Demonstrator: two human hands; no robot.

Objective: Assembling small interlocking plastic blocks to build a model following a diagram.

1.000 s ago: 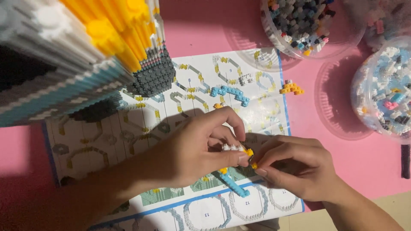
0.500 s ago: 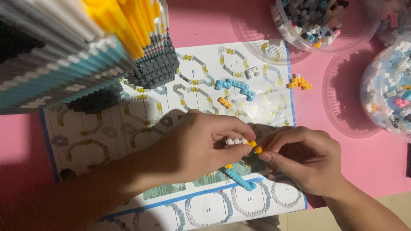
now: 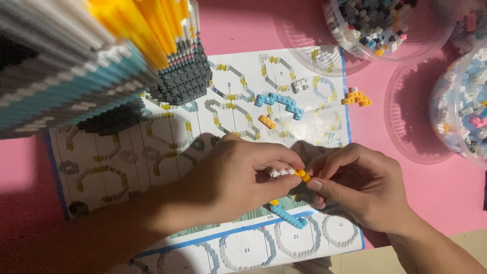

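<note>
1. Both hands form the grip: the left hand (image 3: 238,182) and the right hand (image 3: 362,185) meet fingertip to fingertip and pinch together a small strip of white and yellow bricks (image 3: 290,173).
2. Under the grip and all around it lies the pink tabletop (image 3: 284,20).
3. Far up and left of the grip stands a large brick model (image 3: 86,61), with yellow, white, teal and black layers; it is blurred because it is close to the camera.
4. Directly below the grip is the instruction sheet (image 3: 167,152), with printed ring shapes and a blue border.
5. Up and right of the grip stand two clear tubs of loose bricks: one (image 3: 380,25) at the top, another (image 3: 464,106) at the right edge.
6. Above the grip, on the sheet, lies a curved blue brick chain (image 3: 279,100); a small orange piece (image 3: 267,121) is just beside it.
7. Just under the grip lies a short blue strip (image 3: 289,216).
8. Up and right, just off the sheet, sits a small yellow-orange cluster (image 3: 356,98).
</note>
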